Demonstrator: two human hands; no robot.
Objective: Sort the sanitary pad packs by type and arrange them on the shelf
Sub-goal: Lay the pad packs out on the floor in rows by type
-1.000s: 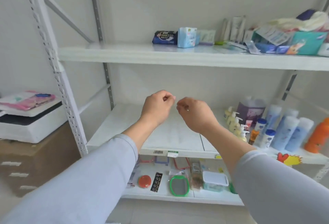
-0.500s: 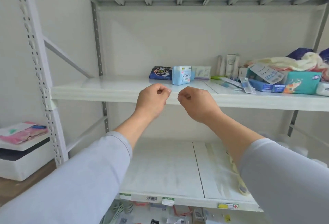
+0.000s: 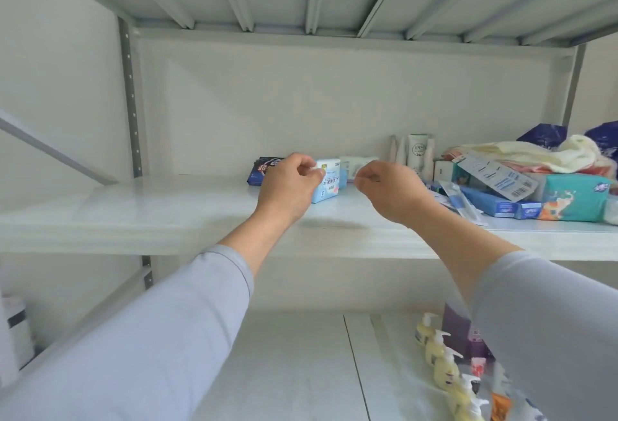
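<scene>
Three pad packs stand near the back of the white shelf (image 3: pixel 167 206): a dark blue pack (image 3: pixel 259 173), a light blue pack (image 3: pixel 329 181) and a pale white-green pack (image 3: pixel 354 166). My left hand (image 3: pixel 289 189) is curled into a loose fist in front of the dark blue and light blue packs, hiding part of both. My right hand (image 3: pixel 389 188) is also curled, just right of the light blue pack and in front of the pale one. Neither hand holds anything. Whether they touch a pack is unclear.
A heap at the shelf's right holds a teal pack (image 3: pixel 575 198), blue boxes (image 3: pixel 495 204), a cloth (image 3: pixel 535 153), dark blue bags (image 3: pixel 543 136) and white tubes (image 3: pixel 416 153). Pump bottles (image 3: pixel 438 350) line the lower shelf's right. The upper shelf's left part is bare.
My view has tilted up from the lower shelves to the upper one. Both fists have risen and reached forward over the shelf to the pad packs.
</scene>
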